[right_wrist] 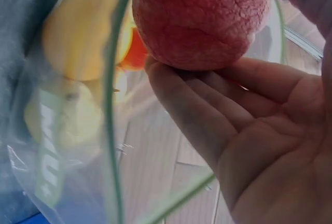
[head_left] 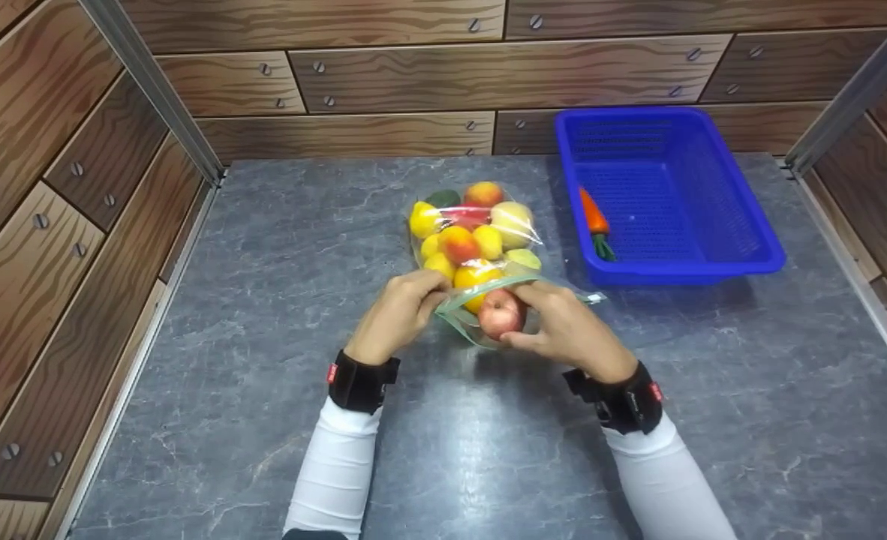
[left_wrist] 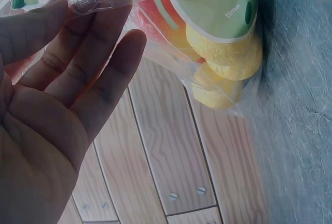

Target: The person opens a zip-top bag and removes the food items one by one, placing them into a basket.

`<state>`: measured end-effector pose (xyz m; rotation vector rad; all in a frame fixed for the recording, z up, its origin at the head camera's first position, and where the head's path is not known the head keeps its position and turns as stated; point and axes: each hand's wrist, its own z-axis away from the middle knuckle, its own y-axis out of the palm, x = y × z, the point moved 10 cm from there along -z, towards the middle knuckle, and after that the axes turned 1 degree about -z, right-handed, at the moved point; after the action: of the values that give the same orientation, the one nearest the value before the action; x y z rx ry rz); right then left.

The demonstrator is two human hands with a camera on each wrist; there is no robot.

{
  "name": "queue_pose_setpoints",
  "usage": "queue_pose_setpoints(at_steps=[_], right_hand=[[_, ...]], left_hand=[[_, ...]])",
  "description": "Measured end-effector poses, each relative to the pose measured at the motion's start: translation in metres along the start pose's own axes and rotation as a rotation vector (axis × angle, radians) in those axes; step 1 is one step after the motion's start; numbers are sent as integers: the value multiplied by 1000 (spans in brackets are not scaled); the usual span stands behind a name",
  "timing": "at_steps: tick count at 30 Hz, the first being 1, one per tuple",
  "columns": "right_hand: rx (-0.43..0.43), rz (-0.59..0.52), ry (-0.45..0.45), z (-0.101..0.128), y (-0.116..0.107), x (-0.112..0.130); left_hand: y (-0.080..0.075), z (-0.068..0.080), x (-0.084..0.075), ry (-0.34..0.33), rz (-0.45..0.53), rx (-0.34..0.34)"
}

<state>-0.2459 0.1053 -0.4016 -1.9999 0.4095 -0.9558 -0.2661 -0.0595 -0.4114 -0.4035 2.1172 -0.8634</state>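
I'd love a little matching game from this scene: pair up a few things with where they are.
Things:
1. carrot
2. red apple
3. clear bag
4. blue basket

Places:
a. at the bag's mouth, in the right hand
b. inside the blue basket
c. on the grey counter, full of fruit
d. at the counter's far right, by the wall

Pairs: 1-b, 2-a, 3-c, 4-d

Both hands (head_left: pixel 481 319) at fruit-filled bag (head_left: pixel 477 240), blue basket (head_left: pixel 744 259) nearby
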Motion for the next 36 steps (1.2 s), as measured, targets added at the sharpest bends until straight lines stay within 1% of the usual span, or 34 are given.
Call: queue_pose_setpoints(at_steps=[4,7,10,15,22,25,29,33,36], right_hand=[[25,-18,-12,4,-8,3],[46,-48,-3,7,-13,2],[46,-68,7,10,-21,0],[18,-94,2,16,-35,-2],[-27,-124,-24,26,-54,-6],[-47,-124,-23,29,-60,-9],[-74,-136,-50,30,-64,-6],[-97,-183,-57,31,-69,-5],[-137,-219,-44,33,-76,-8]], left_hand=[[0,0,0,10,1,-4],[0,-1,-1,15,7,-8],[0,-1,-1,16,19,-10],[2,-1,0,10,34,-5],[2,-2,-1,10,31,-24],[2,-2,-1,0,29,-22],[2,-2,0,-5,29,-23],[2,-2,0,0,31,-25],[2,-2,-2,5,32,-27]])
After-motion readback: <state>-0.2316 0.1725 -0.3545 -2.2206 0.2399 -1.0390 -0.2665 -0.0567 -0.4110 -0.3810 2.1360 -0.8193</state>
